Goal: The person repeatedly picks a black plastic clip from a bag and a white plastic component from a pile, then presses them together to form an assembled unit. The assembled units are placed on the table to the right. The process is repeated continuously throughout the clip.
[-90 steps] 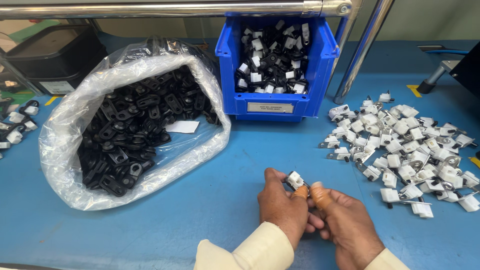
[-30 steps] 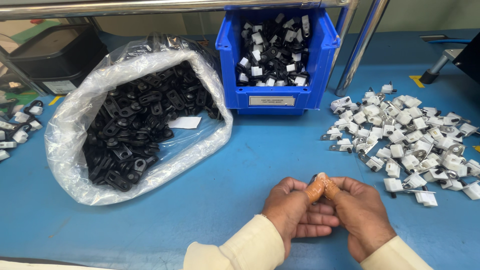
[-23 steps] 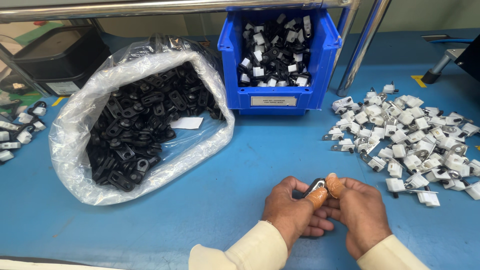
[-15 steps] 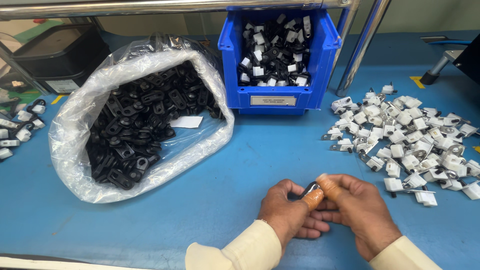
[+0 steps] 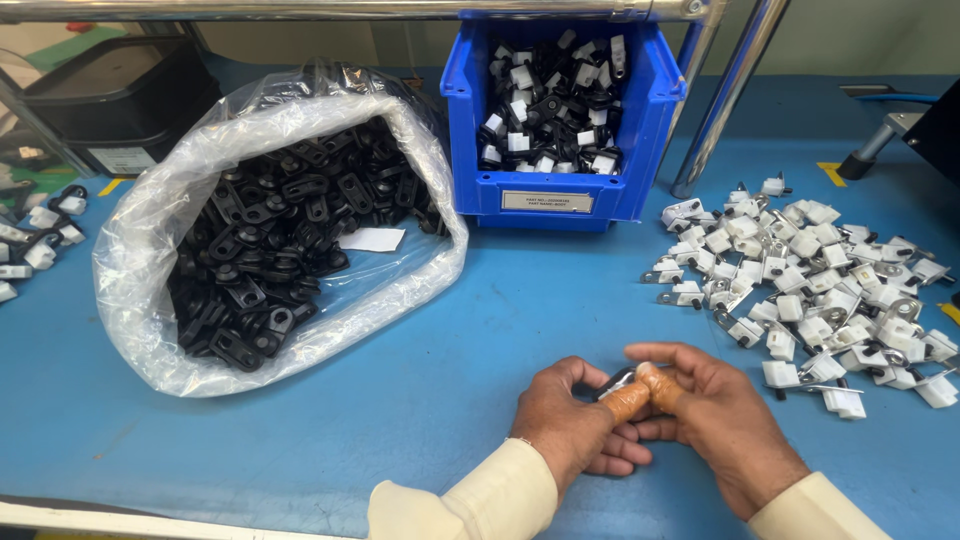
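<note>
My left hand and my right hand meet low over the blue table, thumbs pressed together on a small black-and-white clip part held between them. Both thumbs wear tan finger cots. Most of the part is hidden by the fingers. A pile of white clips with metal pieces lies just right of my hands. A clear plastic bag of black clips lies open to the left.
A blue bin holding assembled black-and-white parts stands at the back centre. A slanted metal pole rises beside it. A black tray and a few loose parts are at the far left.
My hands stayed together near the table's front, turning and pressing the small part between the thumbs. The part showed briefly, then my fingers closed over it again.
</note>
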